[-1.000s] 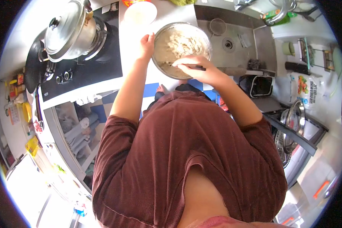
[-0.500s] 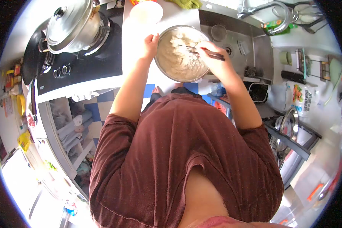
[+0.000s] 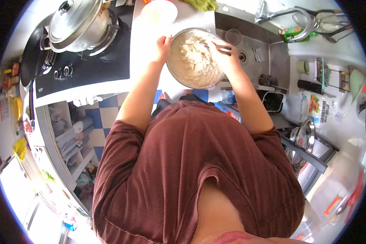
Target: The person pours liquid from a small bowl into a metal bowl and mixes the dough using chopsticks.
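A round metal bowl (image 3: 171, 70) stands at the counter's front edge, beside the sink. Inside it lies a lumpy, shaggy pale dough (image 3: 196, 56) with looser flour around it. My left hand (image 3: 164, 48) is closed on the bowl's left rim, thumb on top. Over the bowl's right side, my right hand (image 3: 225, 57) grips a pair of dark chopsticks (image 3: 224, 49); their back ends stick out past the hand and their tips point into the dough. My fingers partly cover the sticks.
A lidded steel pot (image 3: 78, 30) sits on the black stove (image 3: 89, 67) at left, near a dark pan (image 3: 30, 57). Behind the bowl are a white plate (image 3: 160, 13) and a green cloth (image 3: 201, 4). At right is the sink (image 3: 278, 61) with its faucet (image 3: 303, 20).
My right hand has moved slightly up with the chopsticks, turning them so their tips sit higher in the dough. The dough lumps have shifted. My left hand stays at the rim.
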